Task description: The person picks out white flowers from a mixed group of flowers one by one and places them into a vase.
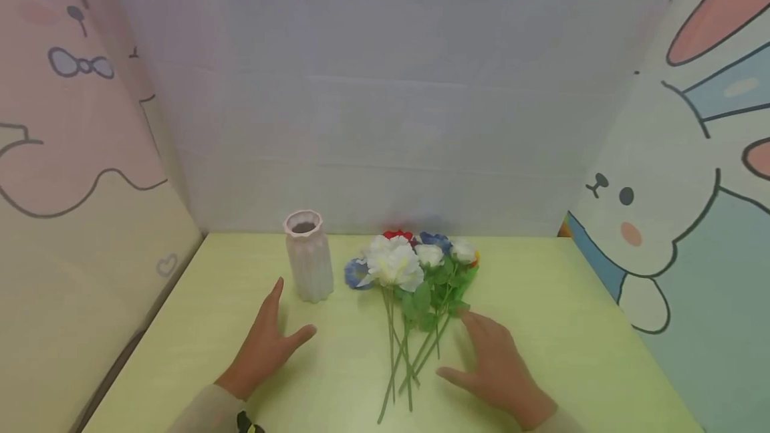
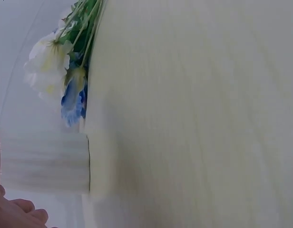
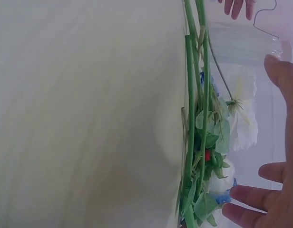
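A white ribbed vase (image 1: 311, 262) stands upright toward the back left of the table. To its right lies a loose bunch of artificial flowers (image 1: 394, 266) in white, blue and red, their green stems (image 1: 409, 359) pointing toward me and crossing. My left hand (image 1: 265, 346) hovers near the vase, fingers extended and thumb spread, holding nothing. Beside the stems, on their right, my right hand (image 1: 496, 366) is spread with its fingertips close to the leaves; whether they touch is unclear. In the left wrist view the vase (image 2: 46, 164) appears sideways near the fingers.
The pale yellow table (image 1: 559, 326) ends at a white cloth backdrop (image 1: 385, 99). Cartoon-printed panels flank it, a pink one (image 1: 78, 119) on the left and a rabbit one (image 1: 662, 186) on the right. A dark band (image 1: 248, 422) shows at the left sleeve.
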`<state>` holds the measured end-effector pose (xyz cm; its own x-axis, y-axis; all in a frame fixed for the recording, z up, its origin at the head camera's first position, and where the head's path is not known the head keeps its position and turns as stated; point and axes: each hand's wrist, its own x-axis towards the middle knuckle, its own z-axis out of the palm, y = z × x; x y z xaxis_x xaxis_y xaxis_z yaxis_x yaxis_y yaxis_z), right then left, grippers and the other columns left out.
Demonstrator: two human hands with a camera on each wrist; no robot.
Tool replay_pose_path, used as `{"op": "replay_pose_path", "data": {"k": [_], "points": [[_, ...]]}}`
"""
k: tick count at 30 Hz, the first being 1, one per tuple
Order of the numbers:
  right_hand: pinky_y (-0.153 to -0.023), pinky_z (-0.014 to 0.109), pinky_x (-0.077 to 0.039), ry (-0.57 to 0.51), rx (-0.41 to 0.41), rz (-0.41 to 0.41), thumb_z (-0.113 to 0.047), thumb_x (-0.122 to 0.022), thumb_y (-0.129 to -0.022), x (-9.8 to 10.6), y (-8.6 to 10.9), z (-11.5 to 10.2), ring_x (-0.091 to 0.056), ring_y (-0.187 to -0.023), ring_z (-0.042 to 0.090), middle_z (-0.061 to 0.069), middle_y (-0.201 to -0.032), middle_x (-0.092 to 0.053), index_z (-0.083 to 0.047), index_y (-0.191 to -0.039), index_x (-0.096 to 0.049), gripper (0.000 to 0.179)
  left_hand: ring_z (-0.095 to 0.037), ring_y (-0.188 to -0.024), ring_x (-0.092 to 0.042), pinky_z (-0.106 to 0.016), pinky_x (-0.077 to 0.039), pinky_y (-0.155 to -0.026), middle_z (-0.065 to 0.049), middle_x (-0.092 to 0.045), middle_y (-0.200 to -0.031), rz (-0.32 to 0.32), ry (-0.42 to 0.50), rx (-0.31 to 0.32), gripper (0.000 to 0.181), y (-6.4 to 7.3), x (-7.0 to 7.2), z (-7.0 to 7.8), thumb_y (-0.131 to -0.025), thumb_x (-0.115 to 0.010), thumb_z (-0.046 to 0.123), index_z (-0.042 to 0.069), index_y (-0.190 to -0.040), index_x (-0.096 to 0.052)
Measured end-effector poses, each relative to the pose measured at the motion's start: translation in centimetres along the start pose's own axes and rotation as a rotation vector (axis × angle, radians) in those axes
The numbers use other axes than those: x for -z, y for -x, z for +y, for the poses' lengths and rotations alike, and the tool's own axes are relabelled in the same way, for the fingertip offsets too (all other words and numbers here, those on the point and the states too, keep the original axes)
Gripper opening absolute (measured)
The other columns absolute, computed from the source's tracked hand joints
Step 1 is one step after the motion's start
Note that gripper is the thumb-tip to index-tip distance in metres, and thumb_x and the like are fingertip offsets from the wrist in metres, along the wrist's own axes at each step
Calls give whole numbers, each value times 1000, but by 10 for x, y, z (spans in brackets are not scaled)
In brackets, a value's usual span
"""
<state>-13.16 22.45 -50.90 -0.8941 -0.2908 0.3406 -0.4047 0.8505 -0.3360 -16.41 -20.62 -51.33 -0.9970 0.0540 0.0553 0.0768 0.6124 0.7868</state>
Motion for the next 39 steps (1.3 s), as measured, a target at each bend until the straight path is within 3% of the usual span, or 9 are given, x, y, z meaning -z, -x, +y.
{"op": "replay_pose_path", "data": {"k": [5,10,17,24,28,33,39], "points": [[-103,60,-43,-62,-65,-32,-62,-82,-80,-3,-9,-9,-56,-127,36,9,-135,-63,-7,-145,-55,89,-47,-153,-9,-70,-19,-116,-23,-5,-169,20,58,13,113,-18,-6,0,-94,-73,53,18,-166,6],[-106,60,-41,-116,-143,-76,-65,-77,-83,-12,-21,-15,-54,-130,36,11,-139,-61,-5,-144,-55,89,-44,-154,-9,-68,-19,-117,-20,-4,-170,79,125,22,112,-38,-11,4,-95,-74,47,16,-166,7],[-107,56,-43,-174,-192,-44,-65,-73,-87,-23,-37,-17,-56,-127,38,18,-138,-60,1,-144,-52,90,-38,-155,-11,-66,-19,-118,-13,-6,-171,153,207,32,113,-61,-11,16,-93,-75,49,19,-166,5],[-109,56,-42,-233,-291,-21,-67,-70,-88,-25,-46,-11,-55,-128,39,18,-136,-60,2,-146,-49,92,-37,-139,-40,-64,-35,-110,-13,-33,-159,216,330,-58,107,-81,-11,26,-88,-83,40,25,-165,-10],[-108,56,-42,-279,-331,-26,-65,-71,-88,-27,-49,-13,-55,-127,39,19,-135,-60,2,-146,-48,92,-37,-129,-48,-62,-41,-104,-14,-41,-148,234,395,-51,107,-89,-12,27,-86,-86,40,25,-163,-14],[-101,55,-48,-314,-326,-27,-58,-70,-93,-31,-53,-23,-60,-117,36,16,-125,-64,2,-137,-56,76,-36,-123,-52,-60,-45,-100,-12,-46,-142,260,445,-32,106,-98,-14,26,-81,-90,42,23,-159,-20],[-90,48,-53,-336,-268,-19,-54,-65,-99,-33,-58,-36,-63,-101,25,7,-110,-67,-3,-120,-66,55,-35,-120,-54,-58,-47,-99,-13,-49,-139,282,438,-29,105,-106,-16,24,-78,-92,42,17,-156,-26]]}}
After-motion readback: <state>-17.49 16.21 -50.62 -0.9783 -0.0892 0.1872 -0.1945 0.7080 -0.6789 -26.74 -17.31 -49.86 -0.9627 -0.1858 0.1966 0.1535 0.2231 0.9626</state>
